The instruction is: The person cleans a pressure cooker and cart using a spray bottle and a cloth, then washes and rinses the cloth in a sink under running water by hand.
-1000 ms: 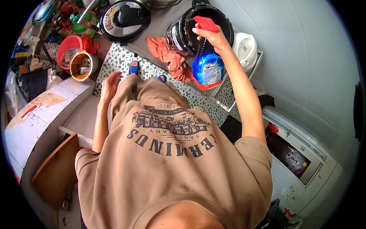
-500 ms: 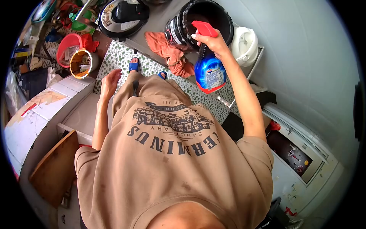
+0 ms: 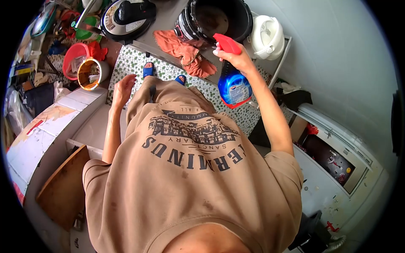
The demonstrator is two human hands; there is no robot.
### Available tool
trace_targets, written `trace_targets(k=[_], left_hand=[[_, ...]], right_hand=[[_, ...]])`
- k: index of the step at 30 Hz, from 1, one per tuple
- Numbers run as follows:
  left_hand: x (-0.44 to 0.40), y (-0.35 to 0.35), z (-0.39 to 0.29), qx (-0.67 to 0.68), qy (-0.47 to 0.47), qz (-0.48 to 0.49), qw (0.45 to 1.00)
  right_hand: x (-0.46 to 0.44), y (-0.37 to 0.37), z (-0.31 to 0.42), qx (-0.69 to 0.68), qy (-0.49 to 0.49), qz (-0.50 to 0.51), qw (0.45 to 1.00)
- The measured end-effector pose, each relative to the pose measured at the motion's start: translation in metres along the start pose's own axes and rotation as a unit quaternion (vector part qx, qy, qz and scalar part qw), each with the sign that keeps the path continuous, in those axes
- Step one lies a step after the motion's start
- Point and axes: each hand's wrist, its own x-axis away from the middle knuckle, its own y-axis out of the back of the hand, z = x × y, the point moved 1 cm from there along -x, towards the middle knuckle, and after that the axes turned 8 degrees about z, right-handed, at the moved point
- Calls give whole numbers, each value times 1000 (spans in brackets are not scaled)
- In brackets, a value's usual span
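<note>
My right hand [image 3: 237, 59] grips a blue spray bottle [image 3: 235, 89] by its neck, below the red trigger head. The bottle hangs upright in front of the table, its red base toward me. Just beyond it sits a black cooker pot [image 3: 213, 21] with its top open. An orange cloth [image 3: 181, 51] drapes over the table's edge, left of the bottle. My left hand [image 3: 123, 89] hangs at my left side with nothing in it, its fingers loosely bent and apart. A white plastic container [image 3: 268, 38] stands right of the pot.
A round cooker lid [image 3: 128, 19] lies on the metal table [image 3: 162, 17] at the back. To the left are a pink basin [image 3: 75, 59], a bucket [image 3: 90, 75] and a white cabinet [image 3: 55, 122]. At the right is a pale appliance [image 3: 312, 181] near the wall.
The spray bottle has come slightly toward me, away from the pot, still in my right hand. The view has shifted, so the table sits higher in it. My left hand has hardly moved.
</note>
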Motion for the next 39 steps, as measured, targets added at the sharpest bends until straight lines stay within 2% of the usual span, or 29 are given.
trace_targets(k=[2,7,12,21,28,32,34,36,39], left_hand=[[-1,-3,0,-9,-2,5,1000],[1,-6,-16,-27,-3,6,1000],[3,-16,-13,-46,-8,3,999],[12,-29,-9,-43,-8,-9,999],[23,-33,-15,-33,10,-20,999],[29,-34,-4,-18,17,-38,999],[30,-38,5,39,36,-46,998],[32,-40,7,38,34,-49,997],[35,-40,11,31,32,-59,997]], right_hand=[[8,2,-5,-17,25,-3,1000],[22,16,-20,37,-9,-61,997],[31,33,-28,20,23,-68,997],[20,72,-44,10,12,-165,986],[-4,96,-31,18,-6,-156,988],[-21,111,-5,127,-16,-138,982],[-34,118,6,144,-4,-131,981],[-48,119,17,144,14,-116,983],[-66,118,39,193,-13,-109,975]])
